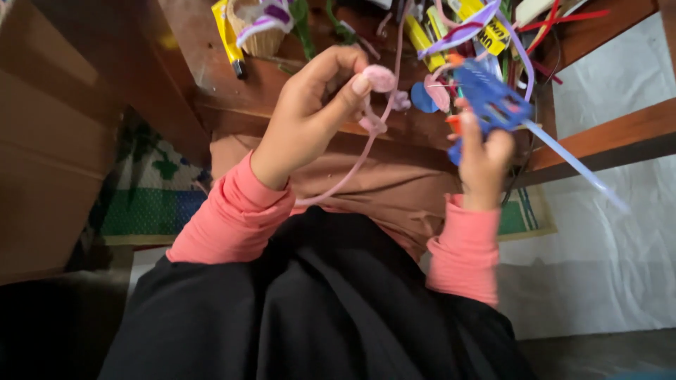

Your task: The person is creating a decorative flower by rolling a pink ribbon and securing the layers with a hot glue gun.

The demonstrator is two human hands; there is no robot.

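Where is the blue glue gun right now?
In the head view, the blue glue gun is right of centre, gripped in the right hand above the wooden table edge, close beside the pink pipe-cleaner piece in the left hand.

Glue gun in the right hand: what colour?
Blue, with orange parts; the glue gun shows in the head view.

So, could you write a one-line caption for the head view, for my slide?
Left hand pinches a pink pipe-cleaner flower while right hand grips a blue glue gun above a cluttered wooden table.

Basket (259, 32) on table (232, 91), left of craft clutter (486, 28).
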